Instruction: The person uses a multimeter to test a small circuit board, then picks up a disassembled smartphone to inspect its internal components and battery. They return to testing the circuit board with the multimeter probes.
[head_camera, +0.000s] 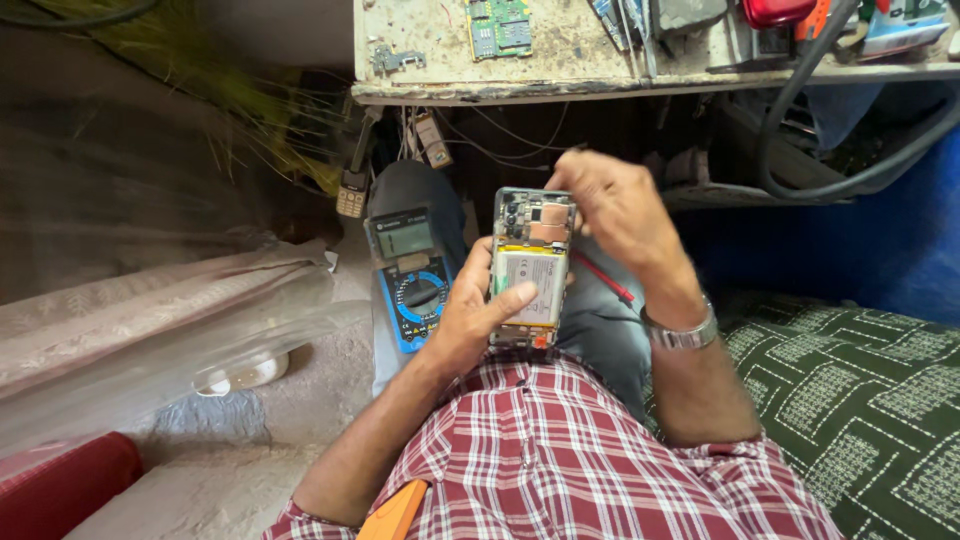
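Opened smartphone (531, 268) with the back cover off, held upright over the lap in the left hand (478, 318), fingers wrapped behind the frame and thumb (512, 296) pressed flat across the white battery. Circuit board and camera module showing at the top end, copper-coloured shielding beside them. Right hand (617, 208) curled over the upper right corner of the phone, fingertips drawn together at the board edge; whether pinching some small part or only touching there, cannot tell, since the fingertips hide the spot. Metal wristwatch (683, 334) on the right wrist. Red probe lead (603, 279) lying on the grey trouser leg just right of the phone, running under the right hand. Blue-edged digital multimeter (409, 275) resting on the left thigh, just left of the phone and partly behind the left thumb base, display at the top and dial below. Small keypad handset (352, 196) hanging near the knee, above the multimeter. Scuffed workbench (560, 80) across the top, with a green circuit board (498, 26) on it and loose wires dangling from its front edge. Thick grey hose (800, 90) looping down at the right. Red-and-white checked shirt (590, 460) at the bottom, green patterned cushion (860, 400) to the right, clear plastic sheeting (150, 360) to the left.
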